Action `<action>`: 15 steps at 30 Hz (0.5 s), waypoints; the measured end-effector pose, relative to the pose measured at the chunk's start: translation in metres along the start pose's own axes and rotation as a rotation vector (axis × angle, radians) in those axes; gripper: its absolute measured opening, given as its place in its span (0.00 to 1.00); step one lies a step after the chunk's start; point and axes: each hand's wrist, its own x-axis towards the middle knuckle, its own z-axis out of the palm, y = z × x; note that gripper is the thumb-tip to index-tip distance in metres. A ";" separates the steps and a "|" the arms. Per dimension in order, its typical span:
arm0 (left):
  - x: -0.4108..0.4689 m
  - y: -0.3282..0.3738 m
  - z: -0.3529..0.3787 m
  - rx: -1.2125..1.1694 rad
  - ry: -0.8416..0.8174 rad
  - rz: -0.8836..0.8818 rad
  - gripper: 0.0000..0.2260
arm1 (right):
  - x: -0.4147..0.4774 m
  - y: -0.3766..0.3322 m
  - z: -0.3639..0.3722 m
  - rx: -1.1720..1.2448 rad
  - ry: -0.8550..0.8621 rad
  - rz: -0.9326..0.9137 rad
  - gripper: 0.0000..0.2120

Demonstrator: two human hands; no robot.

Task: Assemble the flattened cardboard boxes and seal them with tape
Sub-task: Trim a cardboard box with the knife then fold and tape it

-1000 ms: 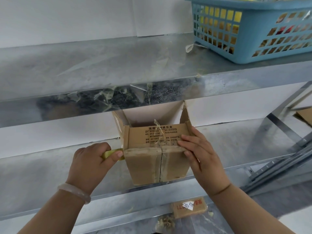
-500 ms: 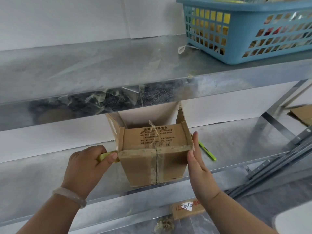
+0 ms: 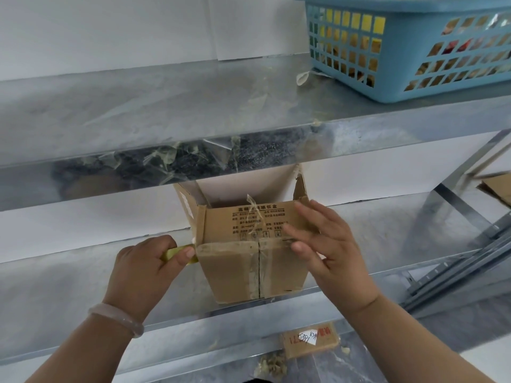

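A small brown cardboard box (image 3: pixel 235 269) lies on its side on the middle metal shelf (image 3: pixel 69 272). Its closed flaps face me, and its printed side faces up. Clear tape runs across the box's upper front edge. My left hand (image 3: pixel 143 269) grips a yellow-green tape roll (image 3: pixel 177 252) against the box's left corner. My right hand (image 3: pixel 329 250) rests with straight fingers on the box's top right corner, over the tape. Open flaps stand up at the far end of the box.
A blue plastic basket (image 3: pixel 409 48) with goods sits on the upper shelf (image 3: pixel 166 106) at the right. Scraps of clear tape (image 3: pixel 166 158) cling to that shelf's front lip. A small taped carton (image 3: pixel 309 340) lies on the floor below. Metal struts (image 3: pixel 456 261) lean at the right.
My right hand moved from the box's right side up onto its top right corner. The left hand stayed at the left corner with the tape roll. The green pen seen earlier is now hidden.
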 end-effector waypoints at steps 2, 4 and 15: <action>0.000 0.001 0.001 -0.008 0.004 0.008 0.22 | 0.004 0.000 0.004 -0.006 -0.007 -0.017 0.11; 0.001 0.001 0.001 -0.002 0.003 0.017 0.22 | 0.005 -0.002 0.004 -0.007 -0.020 -0.014 0.10; 0.004 -0.004 0.002 0.083 0.008 0.025 0.23 | 0.036 -0.054 0.011 -0.426 -0.415 -0.011 0.21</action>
